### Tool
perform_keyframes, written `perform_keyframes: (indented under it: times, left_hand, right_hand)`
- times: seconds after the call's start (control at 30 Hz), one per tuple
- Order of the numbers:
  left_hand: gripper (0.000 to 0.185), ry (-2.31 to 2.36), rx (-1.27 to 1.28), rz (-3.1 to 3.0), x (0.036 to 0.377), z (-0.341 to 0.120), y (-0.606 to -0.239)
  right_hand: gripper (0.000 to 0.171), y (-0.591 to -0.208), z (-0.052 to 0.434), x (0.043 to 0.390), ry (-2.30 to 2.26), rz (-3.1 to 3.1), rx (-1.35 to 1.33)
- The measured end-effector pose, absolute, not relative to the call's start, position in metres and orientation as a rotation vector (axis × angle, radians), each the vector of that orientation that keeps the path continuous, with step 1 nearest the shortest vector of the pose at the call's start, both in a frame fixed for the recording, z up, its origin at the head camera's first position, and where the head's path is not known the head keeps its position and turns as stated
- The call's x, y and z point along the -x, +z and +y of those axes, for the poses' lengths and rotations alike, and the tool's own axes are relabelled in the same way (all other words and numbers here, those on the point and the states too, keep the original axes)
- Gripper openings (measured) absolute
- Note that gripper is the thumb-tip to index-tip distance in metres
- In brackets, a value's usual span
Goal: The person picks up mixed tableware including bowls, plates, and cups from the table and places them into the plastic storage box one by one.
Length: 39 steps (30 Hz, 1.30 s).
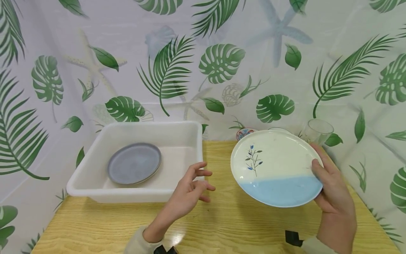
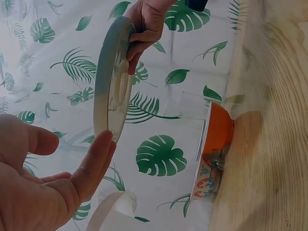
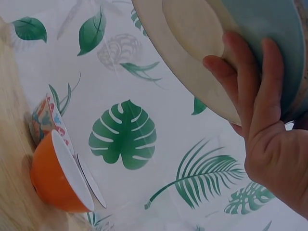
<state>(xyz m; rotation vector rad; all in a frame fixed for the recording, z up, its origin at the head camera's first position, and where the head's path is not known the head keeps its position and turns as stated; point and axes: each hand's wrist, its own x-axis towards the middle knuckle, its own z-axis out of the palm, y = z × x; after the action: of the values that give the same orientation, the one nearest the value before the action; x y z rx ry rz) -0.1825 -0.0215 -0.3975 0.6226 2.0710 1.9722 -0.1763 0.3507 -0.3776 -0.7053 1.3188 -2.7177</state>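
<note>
A cream-and-blue plate (image 1: pixel 276 165) with a small painted twig is held up, tilted, above the right side of the table. My right hand (image 1: pixel 336 187) grips it at its right edge, thumb on the face; the right wrist view shows the fingers (image 3: pixel 248 72) spread under its back. My left hand (image 1: pixel 190 194) is near the front right corner of a white basin (image 1: pixel 187 194), fingers loosely bent and holding nothing. In the basin lies a grey plate (image 1: pixel 134 163), with another rim just visible beneath it.
Behind the held plate stand an orange bowl (image 3: pixel 60 175), a patterned bowl (image 3: pixel 45 120) and a clear glass (image 1: pixel 318 130). The wooden table (image 1: pixel 219 225) meets a leaf-printed cloth (image 1: pixel 177 88) at the back and sides.
</note>
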Motion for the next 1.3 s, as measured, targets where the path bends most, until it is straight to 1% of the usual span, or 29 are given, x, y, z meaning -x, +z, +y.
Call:
perform_keyframes:
  times: [0.07,0.2,0.47,0.53,0.73,0.87,0.97,1.03,1.3]
  left_hand:
    - [0.052,1.988,-0.622,2.027,0.183,-0.021,-0.398]
    - [0.053,2.027,-0.634,1.942,0.184,-0.020,-0.399]
    - [0.063,2.072,-0.723,1.701,0.184,-0.020,-0.400]
    - [0.065,2.075,-0.770,1.637,0.185,-0.022,-0.401]
    - [0.064,2.094,-0.833,1.370,0.188,-0.029,-0.401]
    - [0.073,2.093,-0.843,1.240,0.191,-0.036,-0.400]
    - [0.082,2.088,-0.876,1.194,0.192,-0.039,-0.399]
    - [0.085,2.092,-0.905,1.181,0.193,-0.042,-0.398]
    - [0.083,2.161,-0.918,1.208,0.195,-0.055,-0.391]
  right_hand:
    - [0.051,-0.374,0.346,0.175,-2.698,1.315,0.727]
    - [0.051,-0.370,0.336,0.173,-2.665,1.331,0.687]
    - [0.053,-0.363,0.315,0.169,-2.502,1.576,0.665]
    - [0.053,-0.362,0.310,0.169,-2.481,1.569,0.680]
    - [0.054,-0.359,0.296,0.168,-2.390,1.637,0.795]
    - [0.055,-0.357,0.291,0.166,-2.352,1.610,0.813]
    - [0.057,-0.356,0.288,0.166,-2.326,1.592,0.804]
    - [0.057,-0.356,0.286,0.166,-2.314,1.604,0.790]
    - [0.057,-0.358,0.274,0.172,-2.266,1.687,0.684]
